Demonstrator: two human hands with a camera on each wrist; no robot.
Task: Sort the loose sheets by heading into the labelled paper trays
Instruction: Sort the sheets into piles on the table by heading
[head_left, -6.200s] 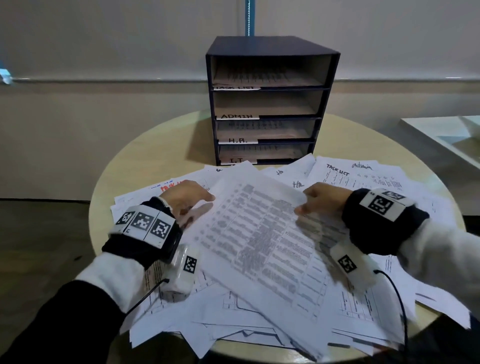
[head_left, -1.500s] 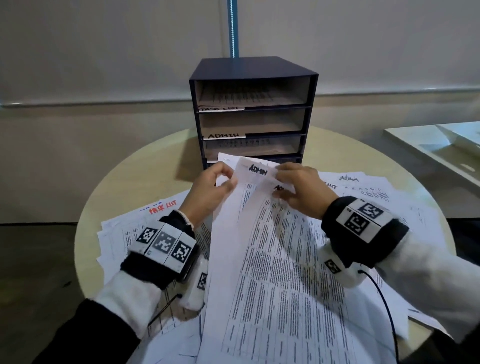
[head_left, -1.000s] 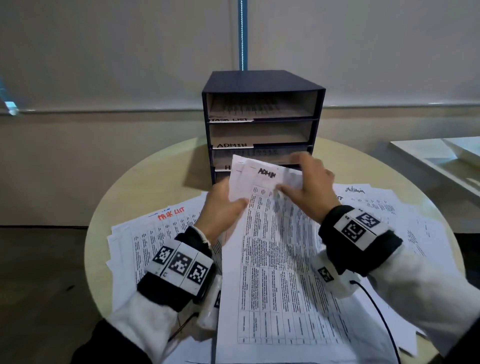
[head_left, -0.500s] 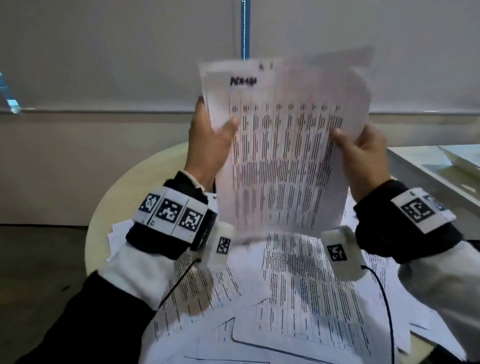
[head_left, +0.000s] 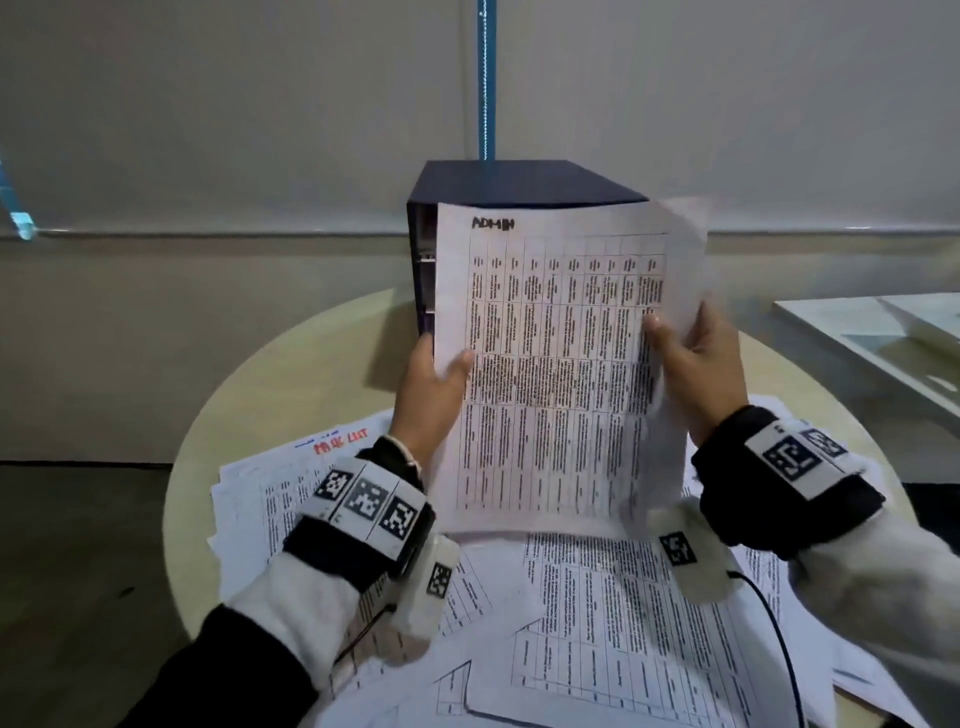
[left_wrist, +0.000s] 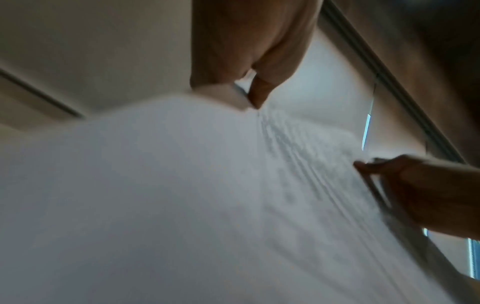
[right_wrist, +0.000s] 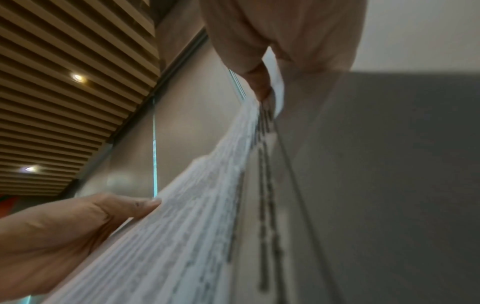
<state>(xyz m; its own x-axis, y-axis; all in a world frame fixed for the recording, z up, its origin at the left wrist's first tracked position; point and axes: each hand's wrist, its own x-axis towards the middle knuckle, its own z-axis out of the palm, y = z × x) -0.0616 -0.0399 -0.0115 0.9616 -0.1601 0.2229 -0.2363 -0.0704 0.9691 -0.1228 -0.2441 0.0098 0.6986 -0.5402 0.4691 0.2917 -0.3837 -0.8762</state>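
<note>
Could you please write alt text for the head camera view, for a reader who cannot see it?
A person's left hand and right hand hold a small stack of printed table sheets, headed ADMIN, upright by its side edges. It hides most of a dark tray unit standing on a round table strewn with loose sheets.

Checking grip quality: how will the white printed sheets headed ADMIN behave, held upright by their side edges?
Probably floppy: the white printed ADMIN sheets bow between left hand and right hand. Likely light, since thumb pinches suffice. The fanned right edge suggests sheets could slip apart.
</note>
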